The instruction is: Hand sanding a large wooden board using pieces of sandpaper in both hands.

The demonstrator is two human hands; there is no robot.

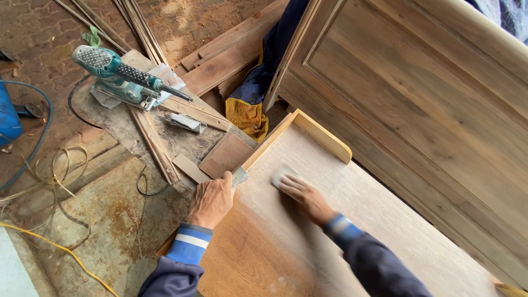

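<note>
Left hand point(210, 201) gripping board point(341, 220) edge, right hand point(305, 195) pressing sandpaper point(281, 176) flat

Brick-paved floor point(49, 33) upper left, dusty. Concrete slab point(118, 220) lower left, rust-stained. Panelled wooden furniture piece point(429, 93) fills upper right; daylight.

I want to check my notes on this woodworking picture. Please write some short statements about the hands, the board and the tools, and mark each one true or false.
1. The right hand presses a small sanding pad on the pale board. True.
2. The left hand holds the green power tool. False: the tool lies apart on a rough wooden slab; the left hand rests at the board's left edge.
3. A yellow cloth lies beyond the board's far corner. True.
4. Both sleeves are plain red. False: they are dark blue with striped cuffs.
5. A large wooden panel stands to the right of the board. True.
</note>
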